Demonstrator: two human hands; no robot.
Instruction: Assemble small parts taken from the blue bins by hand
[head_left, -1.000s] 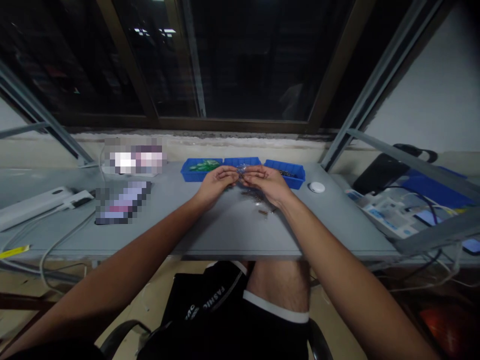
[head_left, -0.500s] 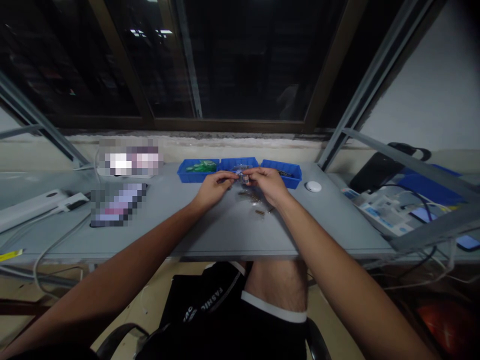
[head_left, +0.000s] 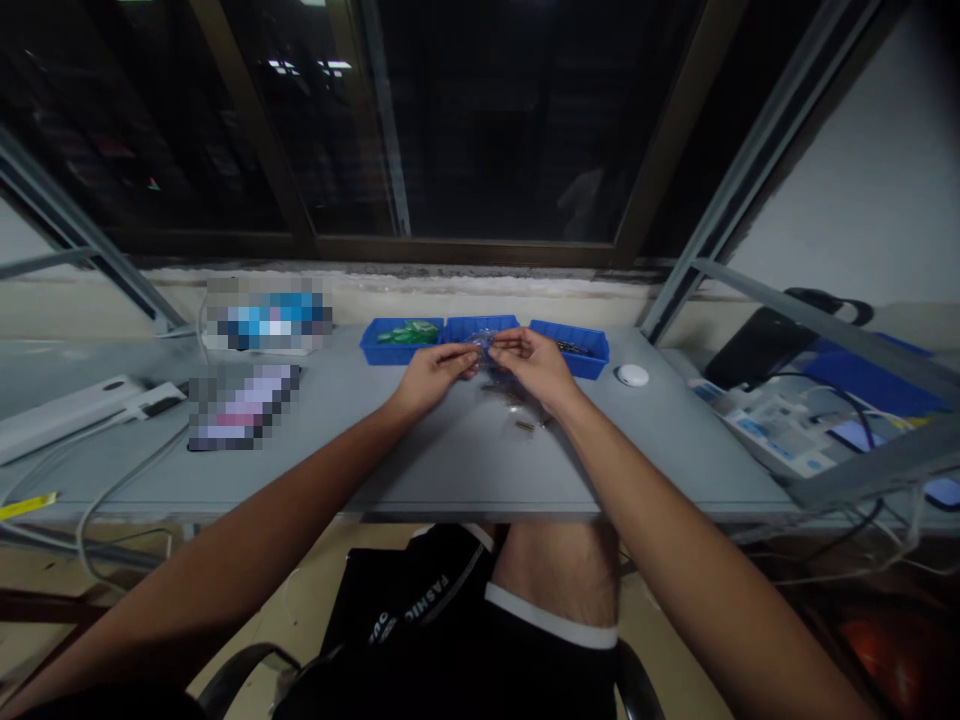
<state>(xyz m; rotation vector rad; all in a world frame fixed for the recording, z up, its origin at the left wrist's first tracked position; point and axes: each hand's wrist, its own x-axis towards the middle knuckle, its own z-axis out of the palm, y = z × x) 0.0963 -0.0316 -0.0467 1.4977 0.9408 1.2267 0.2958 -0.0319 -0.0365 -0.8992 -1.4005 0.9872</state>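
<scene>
My left hand (head_left: 439, 372) and my right hand (head_left: 534, 360) meet over the desk, in front of the middle blue bin (head_left: 480, 326). Between their fingertips is a small clear plastic bag (head_left: 484, 341), pinched from both sides. Whether anything lies inside the bag is too small to tell. Below the hands, several small brass-coloured metal pieces (head_left: 524, 426) and what looks like clear plastic are on the desk. Green packets (head_left: 409, 333) fill the left blue bin (head_left: 382, 352). Dark metal pieces (head_left: 574, 347) lie in the right blue bin (head_left: 592, 366).
A round white object (head_left: 631, 375) sits right of the bins on the grey desk (head_left: 450, 470). At left are a blurred-out phone (head_left: 244, 405), a long white device (head_left: 64, 415) and cables. A white power strip (head_left: 772, 430) and a black bag (head_left: 772, 335) stand at right.
The right hand's fingers have lifted slightly and shifted on the clear bag. My left hand's fingers have curled in more. The whole view has moved a little.
</scene>
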